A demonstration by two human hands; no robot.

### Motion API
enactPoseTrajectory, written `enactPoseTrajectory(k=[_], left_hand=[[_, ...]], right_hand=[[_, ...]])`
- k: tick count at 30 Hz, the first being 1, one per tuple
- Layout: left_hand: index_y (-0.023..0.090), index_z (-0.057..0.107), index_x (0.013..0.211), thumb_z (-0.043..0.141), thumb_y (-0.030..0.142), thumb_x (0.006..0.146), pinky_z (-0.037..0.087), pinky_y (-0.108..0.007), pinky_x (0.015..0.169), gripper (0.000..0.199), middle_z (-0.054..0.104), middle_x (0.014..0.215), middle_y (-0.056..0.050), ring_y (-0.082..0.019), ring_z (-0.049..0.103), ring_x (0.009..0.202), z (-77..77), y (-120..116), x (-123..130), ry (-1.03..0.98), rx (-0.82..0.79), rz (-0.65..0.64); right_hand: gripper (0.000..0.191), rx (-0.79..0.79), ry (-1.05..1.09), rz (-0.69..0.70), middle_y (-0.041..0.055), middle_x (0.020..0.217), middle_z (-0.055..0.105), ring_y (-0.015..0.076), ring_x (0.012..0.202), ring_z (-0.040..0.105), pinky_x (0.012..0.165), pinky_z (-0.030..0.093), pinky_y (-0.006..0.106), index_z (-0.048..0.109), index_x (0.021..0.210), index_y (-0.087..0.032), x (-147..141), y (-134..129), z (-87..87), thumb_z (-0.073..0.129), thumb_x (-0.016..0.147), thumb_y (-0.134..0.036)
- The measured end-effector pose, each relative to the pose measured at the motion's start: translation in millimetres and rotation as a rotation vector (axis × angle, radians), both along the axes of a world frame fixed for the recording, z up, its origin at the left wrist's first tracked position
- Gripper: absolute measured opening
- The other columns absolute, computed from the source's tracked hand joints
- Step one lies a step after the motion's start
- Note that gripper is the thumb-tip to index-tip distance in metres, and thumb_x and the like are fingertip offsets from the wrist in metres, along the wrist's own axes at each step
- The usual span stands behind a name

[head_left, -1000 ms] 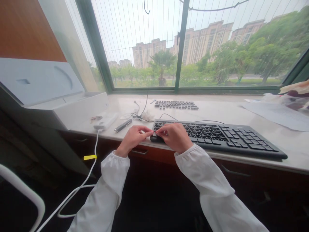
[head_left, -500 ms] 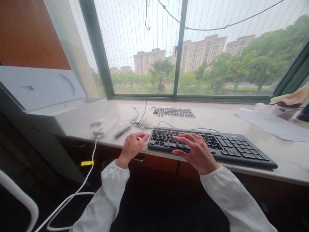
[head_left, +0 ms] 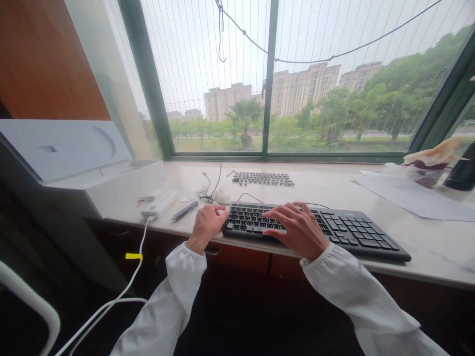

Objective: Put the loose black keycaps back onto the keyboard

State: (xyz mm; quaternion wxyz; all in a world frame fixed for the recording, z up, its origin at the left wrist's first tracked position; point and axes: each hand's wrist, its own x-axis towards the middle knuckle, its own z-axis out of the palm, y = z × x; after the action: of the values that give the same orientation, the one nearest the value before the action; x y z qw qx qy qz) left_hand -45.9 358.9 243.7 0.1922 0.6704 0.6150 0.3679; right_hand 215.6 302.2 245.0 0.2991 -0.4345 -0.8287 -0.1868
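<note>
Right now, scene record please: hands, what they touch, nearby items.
left hand: loosely curled at the left end of the keyboard, fingertips by its corner
right hand: spread flat over the keys
keyboard: black, wired, on the ledge edge
ledge: pale stone, under the window
loose keycaps: laid in rows behind the keyboard
pen: left of the left hand
power bank: white, cable hanging down
papers: far right

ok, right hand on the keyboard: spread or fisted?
Spread. The right hand lies flat, fingers apart, on the keyboard.
</note>
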Motion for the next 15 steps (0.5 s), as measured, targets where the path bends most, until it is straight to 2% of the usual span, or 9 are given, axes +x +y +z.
enactPoseTrajectory(k=[2, 4, 8, 10, 11, 12, 13, 14, 15], left_hand=[[0.018, 0.076, 0.098, 0.068, 0.042, 0.075, 0.050, -0.027, 0.066, 0.034, 0.071, 0.065, -0.004, -0.019, 0.068, 0.064, -0.6, 1, 0, 0.069, 0.007, 0.007], [0.019, 0.075, 0.099, 0.068, 0.044, 0.076, 0.050, -0.027, 0.063, 0.035, 0.072, 0.069, -0.005, -0.019, 0.068, 0.062, -3.2, 1, -3, 0.021, -0.054, -0.016], [0.018, 0.075, 0.098, 0.065, 0.045, 0.078, 0.051, -0.025, 0.059, 0.035, 0.075, 0.085, -0.006, -0.018, 0.069, 0.064, -5.3, -1, -5, -0.149, -0.173, -0.055], [0.017, 0.074, 0.100, 0.063, 0.046, 0.080, 0.051, -0.025, 0.058, 0.037, 0.075, 0.086, -0.006, -0.019, 0.069, 0.065, -3.3, 0, -3, -0.180, -0.211, -0.067], [0.017, 0.074, 0.101, 0.061, 0.046, 0.081, 0.051, -0.025, 0.057, 0.037, 0.075, 0.083, -0.006, -0.019, 0.069, 0.064, -2.0, 1, -2, -0.170, -0.224, -0.068], [0.017, 0.074, 0.100, 0.060, 0.046, 0.082, 0.050, -0.025, 0.057, 0.036, 0.074, 0.079, -0.005, -0.018, 0.068, 0.062, -0.7, 3, 0, -0.142, -0.224, -0.065], [0.017, 0.075, 0.097, 0.059, 0.045, 0.083, 0.049, -0.025, 0.057, 0.035, 0.074, 0.075, -0.005, -0.018, 0.067, 0.061, 0.3, 4, 2, -0.101, -0.210, -0.055], [0.017, 0.075, 0.093, 0.058, 0.044, 0.083, 0.047, -0.025, 0.057, 0.033, 0.073, 0.072, -0.005, -0.018, 0.066, 0.060, 1.1, 6, 4, -0.053, -0.184, -0.039], [0.017, 0.076, 0.089, 0.057, 0.043, 0.084, 0.046, -0.025, 0.058, 0.032, 0.072, 0.069, -0.006, -0.018, 0.066, 0.060, 1.6, 7, 6, -0.004, -0.155, -0.019]], right_hand=[[0.039, -0.008, -0.014, 0.040, 0.0034, 0.108, 0.070, 0.0198, 0.096, 0.062, 0.094, 0.034, 0.040, 0.067, 0.110, -0.028, 6, -6, -1.7, 0.057, 0.086, -0.058], [0.043, -0.019, -0.015, 0.037, 0.0032, 0.110, 0.069, 0.0210, 0.098, 0.062, 0.095, 0.036, 0.042, 0.064, 0.114, -0.030, 19, -15, -7.0, 0.058, 0.084, -0.060], [0.054, -0.018, 0.042, -0.087, 0.0065, 0.119, 0.066, 0.0280, 0.107, 0.061, 0.097, 0.038, 0.047, 0.057, 0.124, -0.037, 68, -35, -20.7, 0.061, 0.078, -0.065], [0.055, -0.022, 0.232, -0.249, 0.0137, 0.123, 0.063, 0.0289, 0.114, 0.059, 0.095, 0.043, 0.043, 0.053, 0.130, -0.035, 103, -41, -28.7, 0.059, 0.082, -0.061], [0.053, -0.028, 0.355, -0.397, 0.0176, 0.122, 0.063, 0.0292, 0.113, 0.060, 0.091, 0.045, 0.043, 0.053, 0.131, -0.033, 123, -42, -33.4, 0.056, 0.084, -0.059], [0.056, -0.062, 0.454, -0.565, 0.0212, 0.117, 0.065, 0.0319, 0.106, 0.063, 0.083, 0.047, 0.046, 0.055, 0.129, -0.032, 143, -42, -38.5, 0.058, 0.082, -0.062], [0.063, -0.123, 0.544, -0.668, 0.0245, 0.110, 0.067, 0.0342, 0.097, 0.067, 0.076, 0.048, 0.048, 0.056, 0.129, -0.029, 163, -40, -43.5, 0.061, 0.078, -0.064], [0.067, -0.197, 0.614, -0.666, 0.0261, 0.103, 0.069, 0.0336, 0.092, 0.069, 0.071, 0.049, 0.046, 0.053, 0.133, -0.026, 181, -37, -48.0, 0.062, 0.078, -0.064], [0.068, -0.183, 0.625, -0.637, 0.0269, 0.101, 0.069, 0.0319, 0.090, 0.070, 0.068, 0.050, 0.044, 0.051, 0.135, -0.024, 197, -33, -51.3, 0.060, 0.080, -0.062]])
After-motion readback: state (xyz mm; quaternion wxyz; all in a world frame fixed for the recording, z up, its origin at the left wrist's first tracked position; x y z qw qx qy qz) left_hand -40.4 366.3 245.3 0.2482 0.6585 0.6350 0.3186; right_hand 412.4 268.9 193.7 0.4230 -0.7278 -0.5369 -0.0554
